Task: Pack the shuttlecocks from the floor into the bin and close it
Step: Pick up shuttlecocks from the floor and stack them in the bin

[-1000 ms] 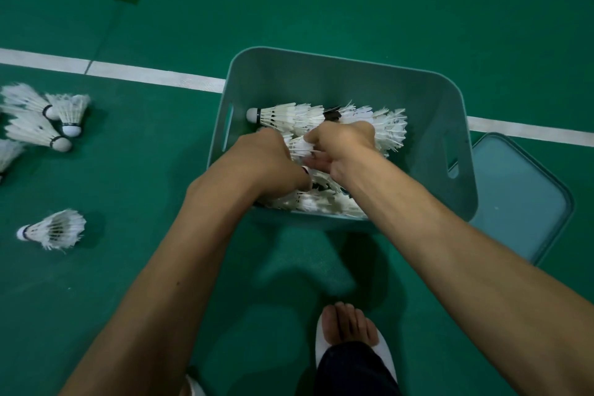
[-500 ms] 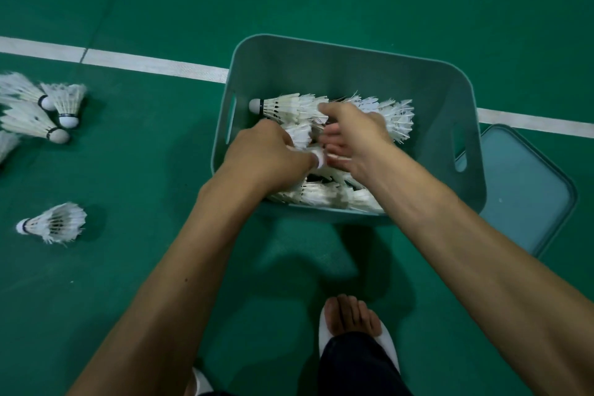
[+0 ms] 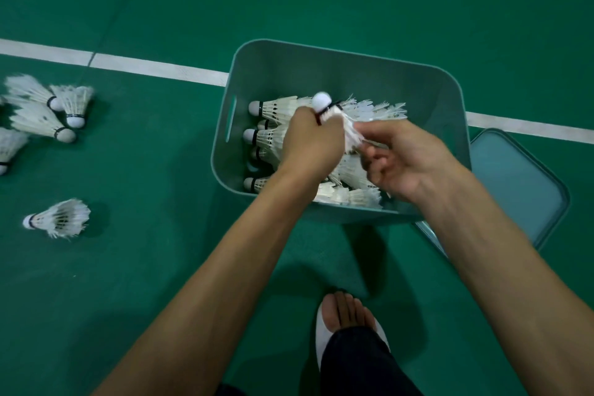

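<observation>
The person's left forearm and right forearm are bare from the lower edge of the view up to the wrists, with no cloth on them. The left hand and right hand are bare too, fingers uncovered. Below, one foot shows bare toes in a white open-toed slipper, whose pale sole edges out on both sides. A dark trouser leg, nearly black, falls over the instep and hides the rest of the foot. A sliver of similar dark cloth sits at the bottom edge.
</observation>
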The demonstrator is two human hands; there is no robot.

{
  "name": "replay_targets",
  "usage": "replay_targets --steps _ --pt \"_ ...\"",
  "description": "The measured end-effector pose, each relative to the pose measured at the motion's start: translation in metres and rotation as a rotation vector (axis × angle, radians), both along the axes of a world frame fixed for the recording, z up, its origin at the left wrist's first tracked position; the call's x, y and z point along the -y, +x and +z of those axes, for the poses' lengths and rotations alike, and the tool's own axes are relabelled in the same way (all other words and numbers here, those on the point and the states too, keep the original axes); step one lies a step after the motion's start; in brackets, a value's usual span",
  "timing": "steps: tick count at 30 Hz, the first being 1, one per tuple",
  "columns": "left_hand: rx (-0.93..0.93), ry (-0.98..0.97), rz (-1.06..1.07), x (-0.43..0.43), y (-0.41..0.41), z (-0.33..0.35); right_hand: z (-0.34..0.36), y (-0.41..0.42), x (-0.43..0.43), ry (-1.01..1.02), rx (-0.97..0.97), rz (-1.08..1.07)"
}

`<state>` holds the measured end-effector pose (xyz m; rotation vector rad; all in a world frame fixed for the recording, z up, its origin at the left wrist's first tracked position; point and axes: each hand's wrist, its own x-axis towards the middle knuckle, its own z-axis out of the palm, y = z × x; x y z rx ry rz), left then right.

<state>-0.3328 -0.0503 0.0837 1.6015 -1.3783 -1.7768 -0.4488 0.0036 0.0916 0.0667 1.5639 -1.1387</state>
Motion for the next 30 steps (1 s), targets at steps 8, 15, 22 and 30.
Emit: replay_targets --steps 8,15,22,30 --pt "0.545 -0.375 -0.271 0.008 0.032 0.008 -0.024 -0.01 0.005 0.102 -0.764 0.238" --pt "0.902 -0.397 -0.642 0.02 0.037 -0.005 -0.042 0.008 0.045 0.18 -0.468 0.318" --pt "0.878 -0.447 -0.707 0.034 0.044 -0.016 -0.05 0.022 0.059 0.22 -0.535 0.396" --pt "0.661 -0.461 -0.628 0.031 0.059 0.005 -0.031 0.015 0.049 0.214 -0.975 0.566"
